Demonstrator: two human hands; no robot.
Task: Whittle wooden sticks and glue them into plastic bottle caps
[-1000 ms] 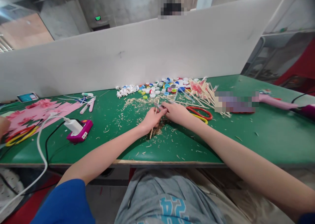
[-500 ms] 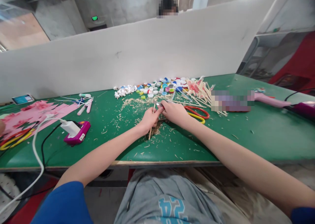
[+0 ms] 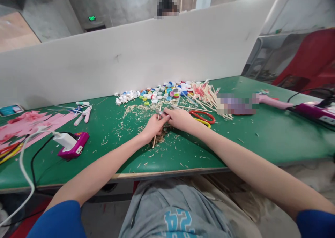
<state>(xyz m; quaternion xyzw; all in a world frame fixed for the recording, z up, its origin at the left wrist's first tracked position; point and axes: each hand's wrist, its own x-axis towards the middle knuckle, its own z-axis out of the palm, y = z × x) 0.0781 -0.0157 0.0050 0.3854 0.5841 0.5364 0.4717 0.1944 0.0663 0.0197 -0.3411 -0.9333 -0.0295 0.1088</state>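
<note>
In the head view, my left hand (image 3: 152,128) is closed around a thin wooden stick (image 3: 154,142), which slants with its lower end toward me. My right hand (image 3: 183,120) is closed on a knife-like tool with a small metal blade (image 3: 158,112); its handle is hidden in the fingers. The blade lies against the upper part of the stick, and the two hands touch. Under them is a heap of wood shavings (image 3: 161,137). Scissors with red handles (image 3: 209,118) and a yellow-handled pair (image 3: 205,123) lie just right of my right hand.
Behind the hands lie bottle caps (image 3: 157,93) and a pile of wooden sticks (image 3: 206,93). At left are pink paper (image 3: 56,121), glue-gun-like pink tools (image 3: 84,115) and a purple power strip (image 3: 74,149) with cables. A white partition (image 3: 125,56) stands behind; a person's head shows above it.
The whole view has shifted slightly, so things sit farther left. The blade has moved a little across the stick; both hands keep their hold.
</note>
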